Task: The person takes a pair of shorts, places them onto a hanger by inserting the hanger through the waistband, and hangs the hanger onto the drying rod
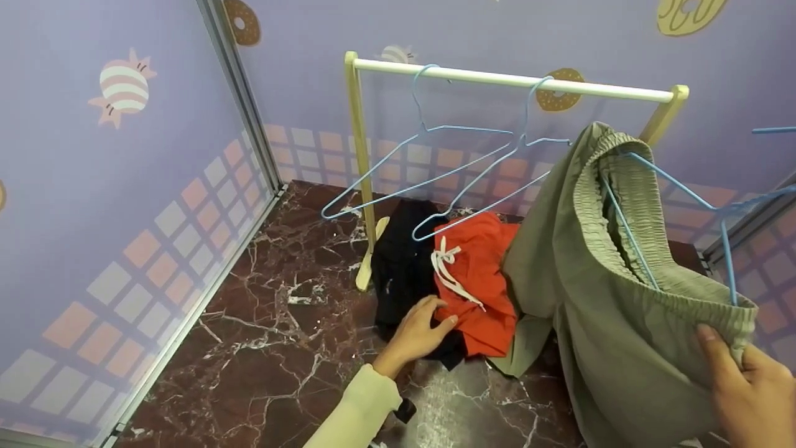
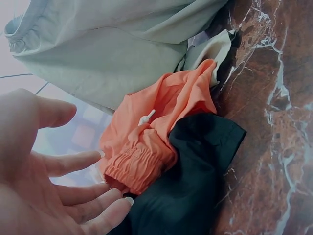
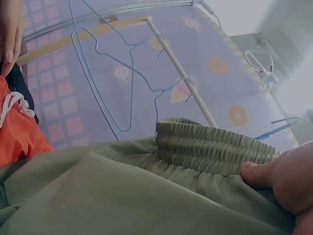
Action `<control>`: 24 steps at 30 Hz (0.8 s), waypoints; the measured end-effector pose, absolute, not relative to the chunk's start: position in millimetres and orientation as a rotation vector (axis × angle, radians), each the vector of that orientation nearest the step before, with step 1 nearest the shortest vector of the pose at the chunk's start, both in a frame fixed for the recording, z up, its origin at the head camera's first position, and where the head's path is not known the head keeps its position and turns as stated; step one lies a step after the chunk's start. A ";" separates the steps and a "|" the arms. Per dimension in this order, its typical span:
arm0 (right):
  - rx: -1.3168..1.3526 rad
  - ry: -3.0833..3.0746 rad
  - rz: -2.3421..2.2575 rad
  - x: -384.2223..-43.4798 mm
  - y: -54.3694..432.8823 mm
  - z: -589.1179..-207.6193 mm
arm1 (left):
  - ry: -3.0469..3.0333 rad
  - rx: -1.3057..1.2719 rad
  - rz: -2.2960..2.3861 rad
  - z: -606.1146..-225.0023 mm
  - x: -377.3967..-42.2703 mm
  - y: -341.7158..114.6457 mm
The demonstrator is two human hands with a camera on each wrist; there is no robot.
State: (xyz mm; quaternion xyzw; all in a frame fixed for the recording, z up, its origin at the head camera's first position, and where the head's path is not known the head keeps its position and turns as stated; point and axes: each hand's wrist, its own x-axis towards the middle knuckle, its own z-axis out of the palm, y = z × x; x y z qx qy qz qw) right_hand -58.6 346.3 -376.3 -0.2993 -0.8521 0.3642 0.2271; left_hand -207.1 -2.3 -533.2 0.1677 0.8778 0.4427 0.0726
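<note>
In the head view my right hand (image 1: pixel 755 386) pinches the elastic waistband of a pair of olive-green trousers (image 1: pixel 603 298), thumb on the outside. A blue wire hanger (image 1: pixel 678 180) sits partly inside that waistband, its hook pointing right. My left hand (image 1: pixel 420 333), fingers spread and relaxed, is over the lower part of the red shorts (image 1: pixel 479 280) with a white drawstring. Beside and partly under them lie black garments (image 1: pixel 404 267). The left wrist view shows the left palm and fingers (image 2: pixel 78 200) holding nothing, fingertips near the shorts' gathered waistband (image 2: pixel 134 169).
A small rack with a white rail (image 1: pixel 510 81) and wooden posts (image 1: pixel 360 143) stands against the patterned wall (image 1: pixel 311 74). Two blue wire hangers (image 1: pixel 423 129) hang bare from the rail. Dark marbled floor (image 1: pixel 267 348) lies beneath. A metal-framed panel (image 1: pixel 168 348) borders the left side.
</note>
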 end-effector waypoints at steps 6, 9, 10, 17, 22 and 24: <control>-0.738 -2.377 0.988 -70.4 344.2 -378.0 | 2.602 0.508 1.305 -532.8 -208.6 0.0; -0.716 -2.402 1.000 -76.5 344.5 -377.6 | 2.596 0.522 1.304 -533.0 -209.5 0.8; -0.712 -2.403 0.992 -78.8 344.3 -377.0 | 2.598 0.525 1.305 -533.0 -209.9 0.8; -0.687 -2.438 0.974 -95.6 342.5 -370.1 | 2.591 0.529 1.298 -533.3 -211.0 1.6; -0.631 -2.491 0.948 -106.8 343.1 -366.2 | 2.594 0.500 1.272 -535.3 -210.9 0.7; -0.608 -2.509 0.924 -110.7 343.5 -365.7 | 2.599 0.515 1.278 -535.9 -210.9 0.2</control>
